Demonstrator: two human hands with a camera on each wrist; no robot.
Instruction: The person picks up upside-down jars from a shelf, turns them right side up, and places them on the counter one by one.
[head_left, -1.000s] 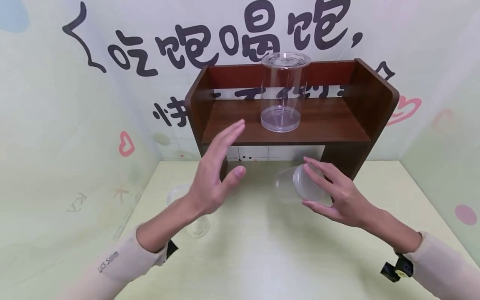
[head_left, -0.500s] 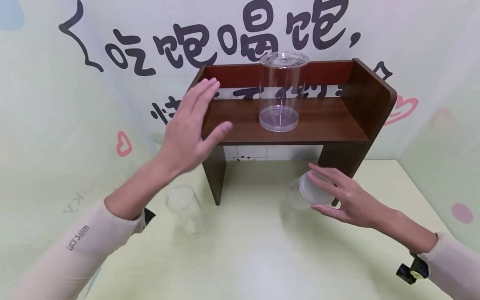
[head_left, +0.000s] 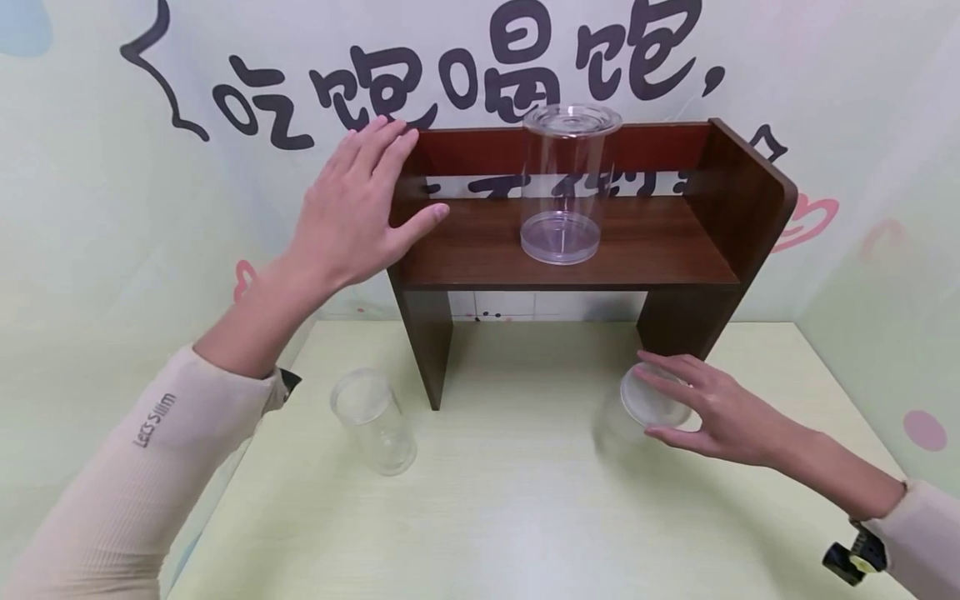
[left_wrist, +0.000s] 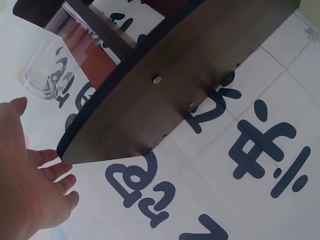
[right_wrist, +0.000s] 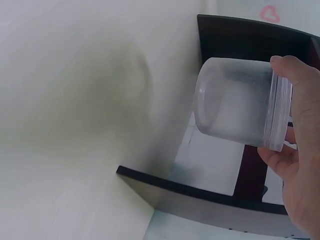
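My right hand [head_left: 712,408] grips a clear plastic jar [right_wrist: 235,100] by its lid end, thumb on one side and fingers on the other. In the head view the jar's round lid [head_left: 651,398] faces up towards me, in front of the shelf's right leg. My left hand [head_left: 352,204], fingers straight and thumb spread, is at the upper left side panel of the dark brown wooden shelf [head_left: 465,250]. Its fingertips meet the panel's corner in the left wrist view. A tall clear jar [head_left: 562,192] stands upright on the shelf board.
Another clear jar [head_left: 375,425] stands on the pale table [head_left: 510,500] at the left, beside the shelf's left leg. Below the shelf board is an open space between its two legs. A printed cloth backdrop [head_left: 225,192] hangs behind and at both sides.
My left hand has moved left and up to the shelf's left side panel. My right hand has carried its jar right and lower, and the lid now faces more towards the head camera.
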